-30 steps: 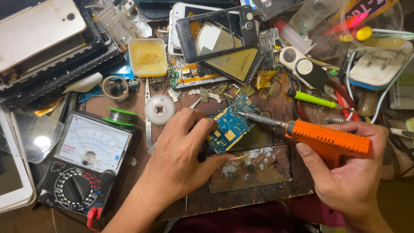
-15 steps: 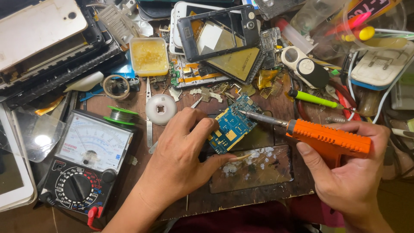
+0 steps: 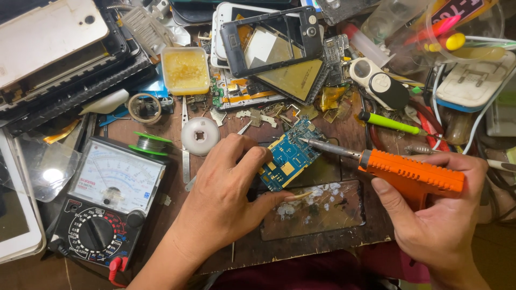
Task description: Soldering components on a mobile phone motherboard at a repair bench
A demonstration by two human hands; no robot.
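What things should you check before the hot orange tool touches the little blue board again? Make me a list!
1. Blue circuit board held steady: ok, the left hand pins it with fingers and thumb.
2. Orange soldering iron gripped firmly: ok, the right hand wraps its handle.
3. Iron's tip on the board: ok, it rests at the board's upper right edge.
4. Left fingers away from the tip: ok, they sit at the board's other side.
5. Tip hot enough: cannot tell, no smoke or glow shows.
6. Solder close by: ok, the green spool sits left of the hand, by the meter.
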